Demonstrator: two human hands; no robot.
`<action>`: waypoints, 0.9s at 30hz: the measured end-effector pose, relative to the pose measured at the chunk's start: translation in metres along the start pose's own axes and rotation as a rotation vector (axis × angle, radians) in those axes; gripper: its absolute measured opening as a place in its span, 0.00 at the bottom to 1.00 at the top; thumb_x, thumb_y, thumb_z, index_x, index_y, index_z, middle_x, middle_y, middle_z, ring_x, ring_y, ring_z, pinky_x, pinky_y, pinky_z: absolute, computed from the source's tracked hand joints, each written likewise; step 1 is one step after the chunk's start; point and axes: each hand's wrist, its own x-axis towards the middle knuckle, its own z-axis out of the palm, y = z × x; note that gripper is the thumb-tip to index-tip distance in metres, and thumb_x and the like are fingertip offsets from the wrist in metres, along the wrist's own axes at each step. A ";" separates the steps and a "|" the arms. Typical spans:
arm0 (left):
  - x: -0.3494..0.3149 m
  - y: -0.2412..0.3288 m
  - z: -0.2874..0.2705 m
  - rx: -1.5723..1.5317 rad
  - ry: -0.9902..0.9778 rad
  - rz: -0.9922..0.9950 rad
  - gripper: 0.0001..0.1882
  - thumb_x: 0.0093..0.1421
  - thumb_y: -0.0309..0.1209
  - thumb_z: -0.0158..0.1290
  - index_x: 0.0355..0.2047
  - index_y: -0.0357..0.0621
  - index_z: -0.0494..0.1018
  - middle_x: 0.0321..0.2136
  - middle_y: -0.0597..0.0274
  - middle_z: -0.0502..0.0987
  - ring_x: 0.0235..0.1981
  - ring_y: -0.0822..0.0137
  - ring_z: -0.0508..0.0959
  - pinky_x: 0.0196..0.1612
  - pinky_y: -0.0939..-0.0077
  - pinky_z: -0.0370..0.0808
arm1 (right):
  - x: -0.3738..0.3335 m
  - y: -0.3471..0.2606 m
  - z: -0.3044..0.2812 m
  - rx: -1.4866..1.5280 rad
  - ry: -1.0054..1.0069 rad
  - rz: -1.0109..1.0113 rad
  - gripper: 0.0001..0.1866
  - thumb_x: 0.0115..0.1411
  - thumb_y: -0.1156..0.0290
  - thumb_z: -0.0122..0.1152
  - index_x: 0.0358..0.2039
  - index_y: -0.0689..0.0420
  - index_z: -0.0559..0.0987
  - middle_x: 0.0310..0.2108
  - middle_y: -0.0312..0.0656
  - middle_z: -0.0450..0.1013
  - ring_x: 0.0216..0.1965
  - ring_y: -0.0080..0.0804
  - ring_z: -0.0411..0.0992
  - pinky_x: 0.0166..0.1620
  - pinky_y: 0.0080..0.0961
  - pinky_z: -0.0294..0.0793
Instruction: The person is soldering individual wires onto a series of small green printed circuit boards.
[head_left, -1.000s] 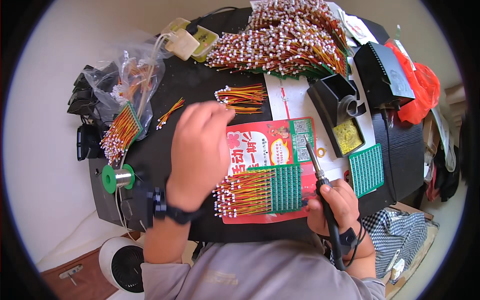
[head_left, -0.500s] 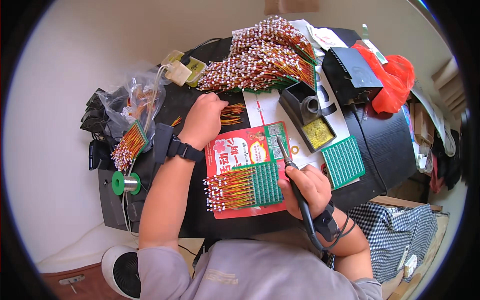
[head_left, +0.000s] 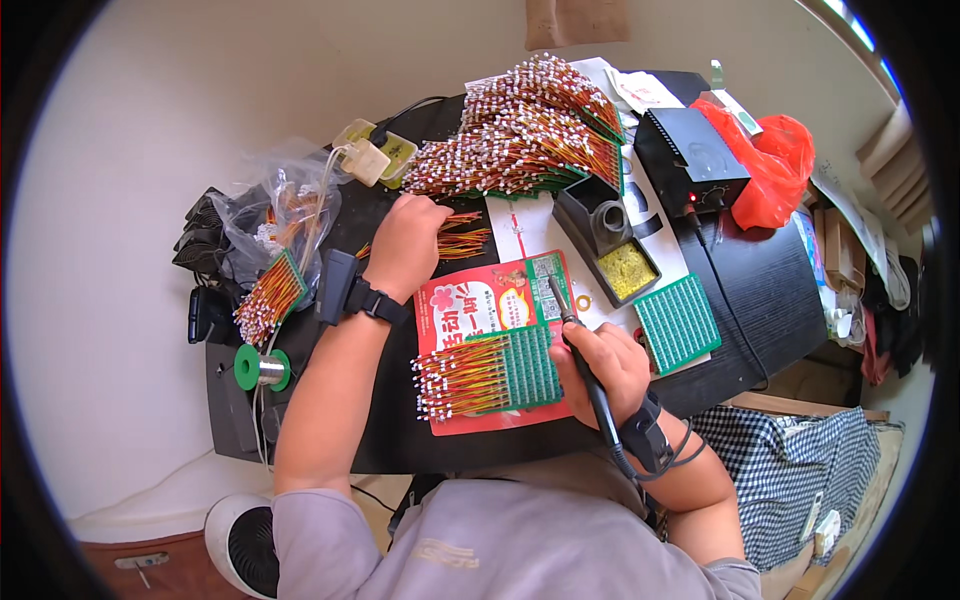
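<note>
My right hand (head_left: pixel 615 370) grips a soldering iron (head_left: pixel 592 372), its tip pointing up and away over a red printed sheet (head_left: pixel 470 300). On that sheet, just left of this hand, lies a green circuit board (head_left: pixel 533 366) with rows of red and yellow wires (head_left: pixel 465 375) ending in white connectors. My left hand (head_left: pixel 408 240) rests beyond the sheet with its fingers curled. Beside its fingertips is a loose bunch of red and yellow wires (head_left: pixel 464 244). The fingertips are mostly hidden, so what they hold does not show.
Many wired boards (head_left: pixel 530 130) are piled at the back. To the right stand an iron holder with yellow sponge (head_left: pixel 627 270), a bare green board (head_left: pixel 678 324), a black power unit (head_left: pixel 690 155) and a red bag (head_left: pixel 785 170). A solder spool (head_left: pixel 262 368) sits at left.
The whole view has shifted slightly. My left hand stays by the loose wires, its fingertips less visible now. My right hand keeps hold of the soldering iron with hardly any movement.
</note>
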 end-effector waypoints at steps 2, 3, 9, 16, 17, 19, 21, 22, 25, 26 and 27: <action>-0.001 -0.004 -0.004 0.003 0.024 0.017 0.14 0.55 0.17 0.49 0.40 0.37 0.80 0.33 0.51 0.78 0.40 0.49 0.77 0.46 0.58 0.74 | 0.000 -0.001 -0.001 0.007 -0.014 -0.004 0.20 0.50 0.82 0.72 0.43 0.66 0.76 0.20 0.41 0.69 0.16 0.35 0.65 0.20 0.30 0.63; -0.002 -0.004 -0.006 0.003 0.022 0.012 0.14 0.55 0.17 0.49 0.40 0.37 0.80 0.33 0.51 0.78 0.40 0.49 0.77 0.46 0.58 0.74 | 0.000 -0.002 -0.002 0.010 -0.017 -0.003 0.20 0.50 0.82 0.72 0.43 0.66 0.76 0.20 0.41 0.69 0.16 0.35 0.65 0.20 0.30 0.63; -0.024 0.018 -0.031 -0.251 0.028 -0.185 0.14 0.61 0.18 0.51 0.46 0.37 0.80 0.32 0.52 0.77 0.33 0.56 0.78 0.38 0.71 0.74 | 0.001 -0.005 -0.007 0.065 -0.051 0.011 0.20 0.50 0.82 0.72 0.44 0.67 0.76 0.20 0.41 0.69 0.16 0.35 0.65 0.20 0.30 0.63; -0.058 0.057 -0.039 -0.479 -0.178 -0.259 0.17 0.60 0.17 0.50 0.48 0.36 0.79 0.32 0.53 0.77 0.34 0.59 0.77 0.39 0.72 0.73 | -0.002 -0.006 -0.009 0.091 -0.090 0.029 0.19 0.55 0.80 0.68 0.48 0.65 0.74 0.20 0.42 0.69 0.17 0.36 0.66 0.21 0.30 0.64; -0.062 0.060 -0.036 -0.481 -0.183 -0.255 0.17 0.60 0.17 0.50 0.48 0.36 0.79 0.32 0.53 0.77 0.34 0.59 0.77 0.39 0.72 0.73 | -0.002 -0.006 -0.010 0.094 -0.098 0.034 0.20 0.55 0.80 0.68 0.48 0.65 0.74 0.19 0.42 0.69 0.17 0.36 0.66 0.21 0.30 0.64; -0.070 0.062 -0.028 -0.370 -0.143 -0.124 0.16 0.58 0.17 0.52 0.47 0.37 0.79 0.33 0.52 0.77 0.35 0.54 0.77 0.41 0.68 0.74 | -0.003 -0.007 -0.009 0.097 -0.107 0.043 0.21 0.55 0.80 0.68 0.48 0.65 0.74 0.19 0.42 0.69 0.17 0.36 0.66 0.21 0.31 0.64; -0.069 0.063 -0.026 -0.303 -0.128 -0.076 0.16 0.57 0.17 0.53 0.46 0.37 0.80 0.33 0.53 0.77 0.36 0.51 0.76 0.43 0.63 0.74 | -0.002 -0.006 -0.009 0.099 -0.101 0.033 0.21 0.54 0.80 0.69 0.48 0.64 0.74 0.19 0.42 0.69 0.17 0.37 0.66 0.21 0.31 0.65; -0.070 0.064 -0.024 -0.234 -0.107 -0.063 0.15 0.57 0.17 0.53 0.45 0.37 0.80 0.33 0.53 0.77 0.37 0.51 0.76 0.43 0.63 0.74 | -0.002 -0.006 -0.008 0.096 -0.102 0.040 0.21 0.54 0.80 0.69 0.48 0.64 0.74 0.19 0.42 0.69 0.17 0.37 0.66 0.21 0.31 0.65; -0.071 0.064 -0.021 -0.166 -0.084 -0.047 0.14 0.57 0.17 0.52 0.43 0.37 0.80 0.32 0.55 0.76 0.38 0.53 0.75 0.44 0.62 0.74 | -0.001 -0.005 -0.006 0.096 -0.075 0.019 0.22 0.49 0.81 0.73 0.45 0.68 0.76 0.19 0.40 0.68 0.17 0.34 0.64 0.20 0.29 0.63; -0.071 0.066 -0.022 -0.179 -0.074 -0.074 0.14 0.56 0.18 0.54 0.43 0.37 0.80 0.32 0.55 0.76 0.37 0.53 0.76 0.44 0.62 0.74 | -0.001 -0.005 -0.006 0.091 -0.078 0.017 0.22 0.49 0.81 0.73 0.45 0.68 0.76 0.20 0.40 0.68 0.16 0.34 0.64 0.20 0.29 0.63; -0.073 0.067 -0.022 -0.193 -0.065 -0.103 0.14 0.56 0.19 0.56 0.43 0.37 0.80 0.32 0.55 0.76 0.36 0.53 0.76 0.43 0.62 0.74 | -0.002 -0.005 -0.006 0.087 -0.083 0.016 0.22 0.49 0.81 0.73 0.45 0.68 0.76 0.20 0.40 0.68 0.16 0.34 0.64 0.20 0.29 0.63</action>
